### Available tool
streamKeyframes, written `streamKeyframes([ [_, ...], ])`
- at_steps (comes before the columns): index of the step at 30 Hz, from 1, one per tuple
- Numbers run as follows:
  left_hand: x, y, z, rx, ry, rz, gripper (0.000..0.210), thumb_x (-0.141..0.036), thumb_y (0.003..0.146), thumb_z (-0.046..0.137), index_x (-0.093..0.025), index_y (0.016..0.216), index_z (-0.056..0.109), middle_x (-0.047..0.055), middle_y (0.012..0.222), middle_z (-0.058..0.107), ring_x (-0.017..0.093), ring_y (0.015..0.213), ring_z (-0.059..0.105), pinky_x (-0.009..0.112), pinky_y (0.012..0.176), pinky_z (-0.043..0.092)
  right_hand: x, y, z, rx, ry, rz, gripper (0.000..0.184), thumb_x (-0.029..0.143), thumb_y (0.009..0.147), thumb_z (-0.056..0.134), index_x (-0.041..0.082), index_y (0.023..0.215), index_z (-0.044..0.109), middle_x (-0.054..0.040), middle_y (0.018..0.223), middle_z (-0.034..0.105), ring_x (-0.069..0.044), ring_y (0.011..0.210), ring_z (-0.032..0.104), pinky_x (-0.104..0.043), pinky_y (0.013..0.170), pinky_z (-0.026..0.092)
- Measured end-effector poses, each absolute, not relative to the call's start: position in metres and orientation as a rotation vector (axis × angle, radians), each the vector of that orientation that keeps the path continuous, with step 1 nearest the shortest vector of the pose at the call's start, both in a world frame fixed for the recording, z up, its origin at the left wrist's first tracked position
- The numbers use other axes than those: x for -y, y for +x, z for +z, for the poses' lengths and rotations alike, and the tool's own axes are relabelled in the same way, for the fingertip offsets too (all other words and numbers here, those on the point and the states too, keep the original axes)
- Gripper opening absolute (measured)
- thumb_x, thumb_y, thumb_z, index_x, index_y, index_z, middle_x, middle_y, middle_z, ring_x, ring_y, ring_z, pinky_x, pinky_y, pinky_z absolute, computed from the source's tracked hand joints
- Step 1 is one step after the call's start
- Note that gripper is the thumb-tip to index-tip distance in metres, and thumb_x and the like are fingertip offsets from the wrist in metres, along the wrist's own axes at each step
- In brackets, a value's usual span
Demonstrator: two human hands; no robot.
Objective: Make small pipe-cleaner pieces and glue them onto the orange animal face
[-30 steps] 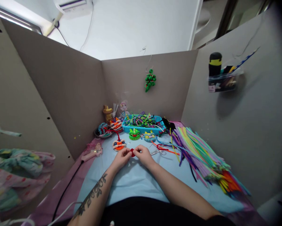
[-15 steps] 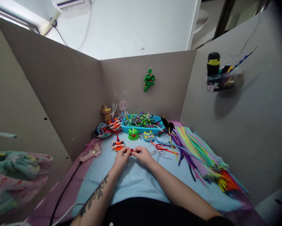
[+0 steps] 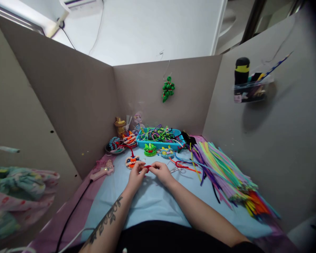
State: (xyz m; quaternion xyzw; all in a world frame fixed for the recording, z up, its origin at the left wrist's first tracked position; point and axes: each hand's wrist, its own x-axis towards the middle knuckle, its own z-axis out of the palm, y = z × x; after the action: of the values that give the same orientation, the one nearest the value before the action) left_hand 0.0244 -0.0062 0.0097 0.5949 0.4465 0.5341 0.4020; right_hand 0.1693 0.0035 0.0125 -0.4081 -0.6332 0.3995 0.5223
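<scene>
Between my fingertips is a short piece of red pipe cleaner [image 3: 147,169], its shape mostly hidden by the fingers. My left hand [image 3: 137,174] pinches its left end, and my right hand [image 3: 160,172] pinches the right end. Just beyond my left hand lies an orange and white pipe-cleaner lion head [image 3: 131,161], partly covered by the fingers. A green pipe-cleaner head [image 3: 150,150] and a light blue and yellow one [image 3: 167,152] sit farther back. Scissors [image 3: 178,170] lie right of my right hand, with loose red pipe cleaners [image 3: 185,165] beside them.
A blue basket [image 3: 158,144] of pipe-cleaner scraps stands at the back. Bundled pipe cleaners [image 3: 223,168] cover the right side. A pink glue gun [image 3: 102,170] with a black cord lies left, near a dark bowl [image 3: 114,151]. Grey panels [image 3: 163,116] enclose the table.
My left fingers have loosened and lifted a little around the red piece, which shows more between the hands. Both hands stay in nearly the same place; the view has shifted slightly.
</scene>
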Motion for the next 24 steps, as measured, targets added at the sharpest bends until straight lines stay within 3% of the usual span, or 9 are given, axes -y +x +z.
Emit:
streamKeyframes([
  [3, 0.0077, 0.0234, 0.0116, -1.122, 1.411, 1.300, 0.035, -0.038, 0.068, 0.063, -0.013, 0.091, 0.056, 0.005, 0.076, 0.064, 0.015, 0.068, 0.060, 0.021, 0.050, 0.045, -0.0069, 0.1679, 0.0074, 1.425, -0.937, 0.993, 0.017, 0.032, 0.071, 0.060, 0.015, 0.065, 0.061, 0.0009, 0.060, 0.057, -0.012, 0.059, 0.050, -0.023, 0.058, 0.040],
  [7, 0.0090, 0.0197, 0.0152, -1.158, 1.433, 1.240, 0.031, -0.043, 0.070, 0.061, -0.011, 0.073, 0.062, 0.003, 0.060, 0.063, 0.012, 0.054, 0.057, 0.021, 0.049, 0.043, -0.0088, 0.1671, 0.0028, 1.424, -0.903, 1.050, 0.019, 0.033, 0.072, 0.059, 0.014, 0.071, 0.062, -0.0012, 0.065, 0.060, -0.014, 0.062, 0.053, -0.024, 0.062, 0.042],
  [12, 0.0099, 0.0188, 0.0172, -1.181, 1.512, 1.243, 0.031, -0.043, 0.069, 0.061, -0.013, 0.063, 0.062, 0.001, 0.054, 0.061, 0.011, 0.048, 0.052, 0.021, 0.047, 0.041, -0.0084, 0.1683, 0.0021, 1.452, -0.929, 1.019, 0.020, 0.034, 0.073, 0.058, 0.014, 0.072, 0.063, -0.0016, 0.065, 0.061, -0.014, 0.062, 0.052, -0.024, 0.060, 0.042],
  [14, 0.0107, 0.0208, 0.0171, -1.167, 1.504, 1.250, 0.030, -0.042, 0.069, 0.061, -0.013, 0.066, 0.062, 0.002, 0.057, 0.062, 0.012, 0.051, 0.055, 0.021, 0.047, 0.042, -0.0079, 0.1685, 0.0025, 1.443, -0.944, 0.993, 0.020, 0.034, 0.072, 0.058, 0.015, 0.067, 0.062, -0.0002, 0.061, 0.059, -0.013, 0.059, 0.050, -0.023, 0.058, 0.040],
  [19, 0.0099, 0.0254, 0.0142, -1.088, 1.453, 1.397, 0.038, -0.035, 0.065, 0.067, -0.014, 0.096, 0.060, 0.005, 0.077, 0.067, 0.015, 0.066, 0.061, 0.023, 0.053, 0.048, -0.0042, 0.1666, 0.0062, 1.439, -0.935, 1.049, 0.020, 0.033, 0.070, 0.060, 0.015, 0.063, 0.061, 0.0022, 0.054, 0.054, -0.011, 0.054, 0.046, -0.023, 0.054, 0.036],
  [24, 0.0048, 0.0226, 0.0085, -1.123, 1.406, 1.416, 0.029, -0.032, 0.065, 0.067, -0.013, 0.088, 0.065, 0.005, 0.069, 0.068, 0.016, 0.063, 0.062, 0.024, 0.054, 0.048, -0.0031, 0.1670, 0.0089, 1.480, -0.943, 0.994, 0.021, 0.034, 0.073, 0.056, 0.015, 0.066, 0.062, 0.0015, 0.057, 0.054, -0.012, 0.056, 0.046, -0.023, 0.055, 0.036],
])
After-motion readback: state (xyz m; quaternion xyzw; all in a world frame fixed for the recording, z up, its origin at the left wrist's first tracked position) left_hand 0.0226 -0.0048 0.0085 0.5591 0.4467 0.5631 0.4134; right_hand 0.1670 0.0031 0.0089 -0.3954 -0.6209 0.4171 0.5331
